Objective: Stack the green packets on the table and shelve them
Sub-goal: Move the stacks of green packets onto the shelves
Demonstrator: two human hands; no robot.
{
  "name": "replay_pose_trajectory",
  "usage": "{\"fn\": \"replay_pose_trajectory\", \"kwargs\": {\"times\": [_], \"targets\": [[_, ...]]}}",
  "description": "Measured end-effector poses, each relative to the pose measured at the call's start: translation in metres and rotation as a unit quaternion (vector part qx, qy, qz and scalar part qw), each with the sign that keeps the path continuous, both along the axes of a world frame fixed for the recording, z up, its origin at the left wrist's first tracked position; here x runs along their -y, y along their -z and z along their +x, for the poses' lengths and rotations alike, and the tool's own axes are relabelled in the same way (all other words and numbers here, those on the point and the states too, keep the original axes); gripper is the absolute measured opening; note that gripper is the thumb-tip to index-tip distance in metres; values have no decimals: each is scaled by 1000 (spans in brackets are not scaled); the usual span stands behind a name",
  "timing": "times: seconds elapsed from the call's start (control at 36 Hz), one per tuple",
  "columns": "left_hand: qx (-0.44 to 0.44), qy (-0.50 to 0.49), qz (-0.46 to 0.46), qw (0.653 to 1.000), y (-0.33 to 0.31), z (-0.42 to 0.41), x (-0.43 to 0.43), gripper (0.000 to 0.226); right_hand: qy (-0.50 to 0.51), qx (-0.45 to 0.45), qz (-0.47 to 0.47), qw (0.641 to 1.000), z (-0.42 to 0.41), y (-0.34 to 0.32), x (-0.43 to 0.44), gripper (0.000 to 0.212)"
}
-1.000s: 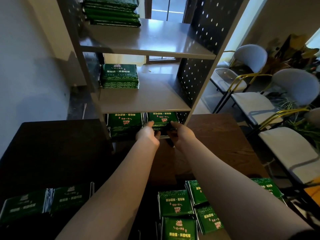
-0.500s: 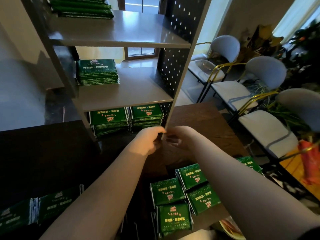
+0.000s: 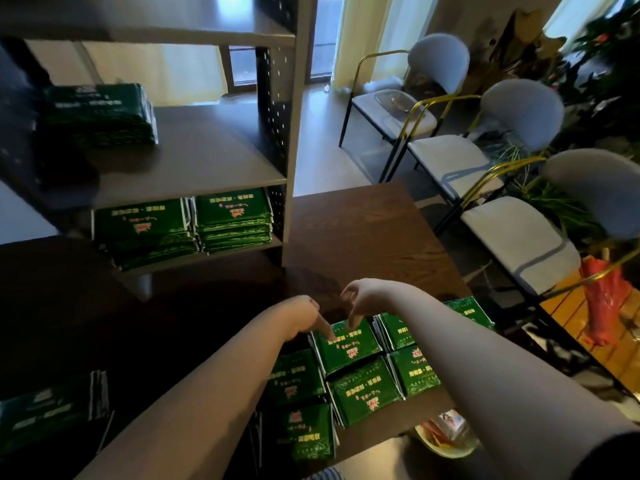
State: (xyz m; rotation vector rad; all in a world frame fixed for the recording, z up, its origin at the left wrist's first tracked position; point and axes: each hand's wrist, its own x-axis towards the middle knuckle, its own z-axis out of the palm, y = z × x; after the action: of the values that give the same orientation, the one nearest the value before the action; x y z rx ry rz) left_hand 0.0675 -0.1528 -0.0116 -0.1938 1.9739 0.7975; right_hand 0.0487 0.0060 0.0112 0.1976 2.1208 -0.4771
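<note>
green packets [image 3: 349, 349] — seven flat on tabletop [image 3: 363, 230], just under both hands | shelf [image 3: 207, 161] — three stacks, two on lowest tier | left hand [image 3: 304, 317] loose, empty | right hand [image 3: 363, 299] loosely curled, empty | chairs [image 3: 446, 161]: three

dark wooden table [image 3: 363, 233], loose green packets [image 3: 349, 344] near edge; grey shelf [image 3: 207, 161], stacked packets [image 3: 232, 216]

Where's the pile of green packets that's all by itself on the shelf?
In the head view it is at the upper left: the lone stack sits at the left end of the middle shelf, one level above the bottom shelf's left stack.
</note>
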Motion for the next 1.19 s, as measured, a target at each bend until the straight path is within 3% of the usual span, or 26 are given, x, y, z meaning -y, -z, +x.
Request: {"fn": "replay_pose_trajectory", "kwargs": {"times": [0.14,0.33,0.67,0.75,0.97,1.19], "targets": [[29,81,-66,994,16,-1,-18,91,-129,54,26,990,0,20,0,88],[52,44,-79,995,43,5,-25,77,-235,48,89,967,-2,43,3,98],[21,63,-75,995,59,1,-27,77,-318,47,140,936,-13,63,10,109],[11,73,-82,994,63,1,-29,86,-338,51,151,928,-14,64,12,107],[17,15,-17,1000,66,-2,-23,71,-276,32,111,954,-15,61,5,106],[-14,-176,88,980,68,-16,5,92,-101,-40,14,994,-26,64,2,93]]}}
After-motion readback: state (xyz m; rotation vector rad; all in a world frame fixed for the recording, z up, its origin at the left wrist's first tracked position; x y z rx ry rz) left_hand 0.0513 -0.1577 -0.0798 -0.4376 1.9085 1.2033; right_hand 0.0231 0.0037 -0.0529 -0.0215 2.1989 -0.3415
